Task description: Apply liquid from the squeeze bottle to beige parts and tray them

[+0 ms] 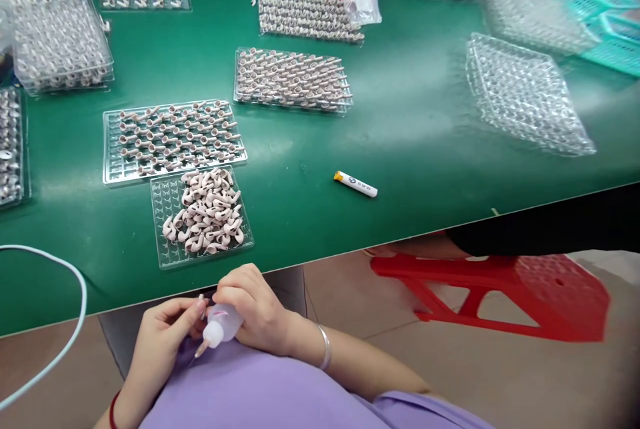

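Observation:
Both my hands are low in my lap, below the near edge of the green table (410,122). My right hand (255,309) is closed around a small translucent squeeze bottle (223,324), its nozzle pointing toward my left. My left hand (163,336) pinches a small pale pink part (202,348) at the bottle's tip. Just above my hands, on the table, sits a clear tray (167,242) heaped with loose pink earbud-shaped parts (206,210).
Several clear trays of similar parts cover the table, one (173,139) laid out in rows, others (293,79) behind. Empty clear trays (527,96) lie at right. A white lighter-like stick (355,184), teal baskets (600,22), a red plastic stool (500,292) and a pale cable (75,322) are nearby.

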`<action>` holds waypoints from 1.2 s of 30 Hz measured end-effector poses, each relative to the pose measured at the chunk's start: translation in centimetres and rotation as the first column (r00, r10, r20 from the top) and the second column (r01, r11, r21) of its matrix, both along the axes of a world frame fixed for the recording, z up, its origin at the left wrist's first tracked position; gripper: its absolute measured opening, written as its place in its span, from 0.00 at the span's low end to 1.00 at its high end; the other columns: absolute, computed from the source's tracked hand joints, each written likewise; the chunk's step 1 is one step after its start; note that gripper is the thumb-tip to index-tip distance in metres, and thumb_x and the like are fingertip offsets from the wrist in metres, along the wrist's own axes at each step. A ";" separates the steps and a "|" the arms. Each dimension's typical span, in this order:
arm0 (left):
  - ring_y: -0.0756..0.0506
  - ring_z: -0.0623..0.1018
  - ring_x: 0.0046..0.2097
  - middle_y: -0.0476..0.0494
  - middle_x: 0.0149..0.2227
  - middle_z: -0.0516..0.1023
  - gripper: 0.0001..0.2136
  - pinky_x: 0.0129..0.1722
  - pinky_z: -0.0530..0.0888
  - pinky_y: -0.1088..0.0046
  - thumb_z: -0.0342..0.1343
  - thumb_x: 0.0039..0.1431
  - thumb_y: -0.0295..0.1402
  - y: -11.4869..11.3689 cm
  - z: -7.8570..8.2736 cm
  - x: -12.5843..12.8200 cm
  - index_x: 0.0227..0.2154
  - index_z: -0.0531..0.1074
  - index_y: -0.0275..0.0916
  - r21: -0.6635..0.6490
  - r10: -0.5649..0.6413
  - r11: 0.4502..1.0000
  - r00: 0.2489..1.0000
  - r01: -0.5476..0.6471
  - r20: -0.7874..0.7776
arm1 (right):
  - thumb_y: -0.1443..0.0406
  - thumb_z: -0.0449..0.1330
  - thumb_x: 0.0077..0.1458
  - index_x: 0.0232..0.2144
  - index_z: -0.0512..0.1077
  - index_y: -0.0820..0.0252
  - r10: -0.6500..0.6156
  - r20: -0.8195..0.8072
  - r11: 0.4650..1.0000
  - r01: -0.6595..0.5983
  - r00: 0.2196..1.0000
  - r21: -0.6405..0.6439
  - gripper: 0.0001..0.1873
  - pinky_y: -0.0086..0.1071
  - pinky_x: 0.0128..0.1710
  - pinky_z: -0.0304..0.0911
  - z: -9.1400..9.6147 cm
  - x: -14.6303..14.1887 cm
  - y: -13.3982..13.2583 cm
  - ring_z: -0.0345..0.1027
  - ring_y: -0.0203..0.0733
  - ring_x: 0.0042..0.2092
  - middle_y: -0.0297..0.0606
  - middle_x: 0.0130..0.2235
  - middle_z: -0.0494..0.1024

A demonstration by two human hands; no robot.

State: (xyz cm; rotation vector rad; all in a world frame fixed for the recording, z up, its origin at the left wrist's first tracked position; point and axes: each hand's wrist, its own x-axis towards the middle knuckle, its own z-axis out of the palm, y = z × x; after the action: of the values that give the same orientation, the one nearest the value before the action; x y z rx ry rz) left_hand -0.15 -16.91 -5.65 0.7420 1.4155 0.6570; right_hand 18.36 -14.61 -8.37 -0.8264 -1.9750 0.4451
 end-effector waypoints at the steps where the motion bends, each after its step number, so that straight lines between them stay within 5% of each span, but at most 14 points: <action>1: 0.51 0.73 0.24 0.44 0.23 0.80 0.14 0.24 0.70 0.80 0.69 0.44 0.44 0.1 -0.2 0.1 0.25 0.83 0.37 -0.011 0.026 1.000 1.000 -0.026 0.017 | 0.70 0.55 0.59 0.40 0.66 0.59 -0.001 0.016 1.000 0.001 1.000 0.007 0.05 0.36 0.36 0.61 0.0 -0.1 0.0 0.67 0.41 0.35 0.39 0.34 0.75; 19: 0.51 0.69 0.23 0.44 0.20 0.79 0.16 0.22 0.69 0.79 0.74 0.29 0.41 0.7 0.0 2.0 0.23 0.84 0.39 -0.080 0.274 0.960 0.958 -0.268 0.080 | 0.70 0.54 0.59 0.38 0.66 0.59 -0.105 0.056 0.994 0.103 0.993 0.032 0.05 0.36 0.36 0.57 -0.6 -0.8 -0.5 0.65 0.40 0.34 0.37 0.33 0.75; 36: 0.49 0.72 0.24 0.43 0.23 0.80 0.16 0.24 0.71 0.76 0.74 0.32 0.42 0.3 -0.6 1.8 0.25 0.83 0.37 -0.102 0.290 0.955 0.950 -0.279 0.113 | 0.70 0.54 0.58 0.40 0.66 0.60 -0.079 0.035 0.997 0.078 0.996 0.029 0.07 0.36 0.37 0.59 -0.7 -0.6 -0.5 0.65 0.41 0.35 0.39 0.34 0.75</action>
State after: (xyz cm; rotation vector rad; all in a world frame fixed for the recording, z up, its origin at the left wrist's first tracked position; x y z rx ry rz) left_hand 1.64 -16.65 -6.20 0.4229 1.4362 0.8465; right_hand 17.76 -15.14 -9.11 -0.8968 -1.9694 0.3582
